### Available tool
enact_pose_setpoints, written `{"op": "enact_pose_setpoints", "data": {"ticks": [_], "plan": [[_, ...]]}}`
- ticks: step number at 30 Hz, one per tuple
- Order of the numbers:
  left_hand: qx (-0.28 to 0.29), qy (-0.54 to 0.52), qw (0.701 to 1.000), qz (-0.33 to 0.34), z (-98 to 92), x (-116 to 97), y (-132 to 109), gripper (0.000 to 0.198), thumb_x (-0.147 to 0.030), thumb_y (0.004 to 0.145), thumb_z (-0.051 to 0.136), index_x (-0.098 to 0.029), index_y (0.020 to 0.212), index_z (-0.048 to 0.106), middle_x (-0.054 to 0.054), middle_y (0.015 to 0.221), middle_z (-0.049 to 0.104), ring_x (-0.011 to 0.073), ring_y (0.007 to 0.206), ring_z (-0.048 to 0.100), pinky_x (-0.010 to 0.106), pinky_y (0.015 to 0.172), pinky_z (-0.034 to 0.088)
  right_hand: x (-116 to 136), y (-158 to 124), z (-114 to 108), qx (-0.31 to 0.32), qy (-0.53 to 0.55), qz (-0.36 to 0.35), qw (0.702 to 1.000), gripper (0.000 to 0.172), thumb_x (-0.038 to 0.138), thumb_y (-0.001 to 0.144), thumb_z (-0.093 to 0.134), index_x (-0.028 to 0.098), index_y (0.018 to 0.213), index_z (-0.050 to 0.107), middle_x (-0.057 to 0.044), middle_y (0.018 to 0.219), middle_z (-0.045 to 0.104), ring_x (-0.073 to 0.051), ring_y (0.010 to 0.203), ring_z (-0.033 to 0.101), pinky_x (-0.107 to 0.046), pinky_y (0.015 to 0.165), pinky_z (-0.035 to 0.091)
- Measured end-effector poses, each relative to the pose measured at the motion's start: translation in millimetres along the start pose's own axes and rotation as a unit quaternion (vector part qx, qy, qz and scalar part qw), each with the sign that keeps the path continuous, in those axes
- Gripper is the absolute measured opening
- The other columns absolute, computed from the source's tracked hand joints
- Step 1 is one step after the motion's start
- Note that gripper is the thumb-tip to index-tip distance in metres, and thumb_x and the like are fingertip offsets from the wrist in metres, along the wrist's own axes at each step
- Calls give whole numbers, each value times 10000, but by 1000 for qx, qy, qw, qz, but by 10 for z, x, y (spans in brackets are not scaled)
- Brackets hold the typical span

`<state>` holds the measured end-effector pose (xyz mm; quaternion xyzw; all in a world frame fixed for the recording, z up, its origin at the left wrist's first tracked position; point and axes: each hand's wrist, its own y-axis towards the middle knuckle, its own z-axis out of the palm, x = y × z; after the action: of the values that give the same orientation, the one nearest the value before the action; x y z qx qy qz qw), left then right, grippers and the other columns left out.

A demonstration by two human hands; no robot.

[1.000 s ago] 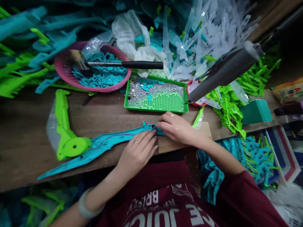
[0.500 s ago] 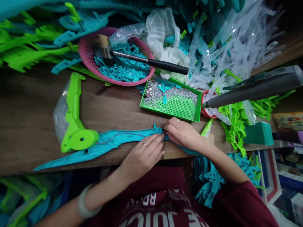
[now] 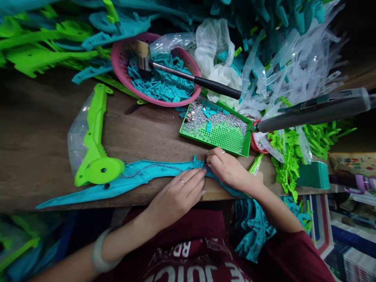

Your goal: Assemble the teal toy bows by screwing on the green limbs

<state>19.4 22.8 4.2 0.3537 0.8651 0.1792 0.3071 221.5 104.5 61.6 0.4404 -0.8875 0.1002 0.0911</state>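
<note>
A long blue plastic shell, apparently half of a toy, lies across the front of the bench, its pointed end to the left. A thin wire runs along its inside. My left hand lies over the shell's lower edge, fingers close together and gripping it, thumb hidden. My right hand is closed, its fingertips pinched at the shell beside small upright posts; what they hold is hidden. A bright green arm-like part with a round disc and a clear piece adjoins the shell's left portion.
Behind my hands sits a green tray of small screws and blue bits. A pink basket of blue pieces carries a hammer. An electric screwdriver hangs at right, near green parts and a teal box.
The camera view has shifted slightly. Both hands stay at the same spot on the blue shell, and the right fingers have shifted a little.
</note>
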Motion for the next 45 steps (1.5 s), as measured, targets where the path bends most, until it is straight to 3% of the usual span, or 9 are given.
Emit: {"op": "enact_pose_setpoints", "data": {"ticks": [7,12,16,20,24,30,39,45], "plan": [[-13,8,1000,8,-5,6,-4,237,-154,969,542,-52,1153,652,162,1229,705,266,1171,654,412,987,557,-28,-46,133,-75,153,27,985,101,178,1015,376,204,1000,472,-100,1009,555,-200,943,511,-369,846,504],[-18,24,999,18,-5,-3,-8,235,-148,960,556,-67,1158,655,149,1216,713,259,1176,651,409,999,551,2,-38,186,-53,183,48,981,118,200,1015,377,206,974,488,-102,1007,563,-205,951,509,-380,852,497],[-17,22,999,32,16,-4,-31,248,-116,937,578,-52,1165,651,154,1188,720,266,1142,662,419,990,548,52,-14,123,-62,189,99,975,155,226,1024,385,190,951,517,-115,1023,568,-207,971,505,-390,880,487],[2,21,999,46,49,9,-61,257,-77,919,566,-41,1159,652,178,1199,708,289,1134,655,451,982,542,26,-98,-25,-54,241,89,965,111,223,1017,438,194,1005,544,-93,1040,582,-187,1018,545,-358,916,496],[24,32,998,55,51,8,-37,247,-92,920,570,-45,1144,663,180,1197,702,299,1116,646,460,974,525,41,-327,-90,-114,182,106,971,141,177,1006,430,184,1020,570,-93,1001,603,-195,977,553,-356,865,500],[52,102,993,22,30,-70,116,356,-119,932,549,-43,1273,618,162,1106,699,286,975,643,444,906,512,227,-475,108,-74,38,113,990,186,215,986,468,158,1008,644,-133,1022,620,-243,932,483,-389,796,471],[61,137,989,15,30,-114,209,281,-152,944,552,-47,1173,675,168,1058,693,281,919,631,422,843,498,167,-586,107,-129,128,176,968,162,209,984,468,174,988,626,-106,996,617,-229,942,519,-403,834,471],[77,141,987,19,22,-111,191,295,-95,911,538,-112,1168,682,152,1069,696,280,914,627,424,833,484,117,-693,60,-89,142,183,969,122,201,961,513,172,971,631,-111,1020,609,-245,984,510,-414,859,485]]}}
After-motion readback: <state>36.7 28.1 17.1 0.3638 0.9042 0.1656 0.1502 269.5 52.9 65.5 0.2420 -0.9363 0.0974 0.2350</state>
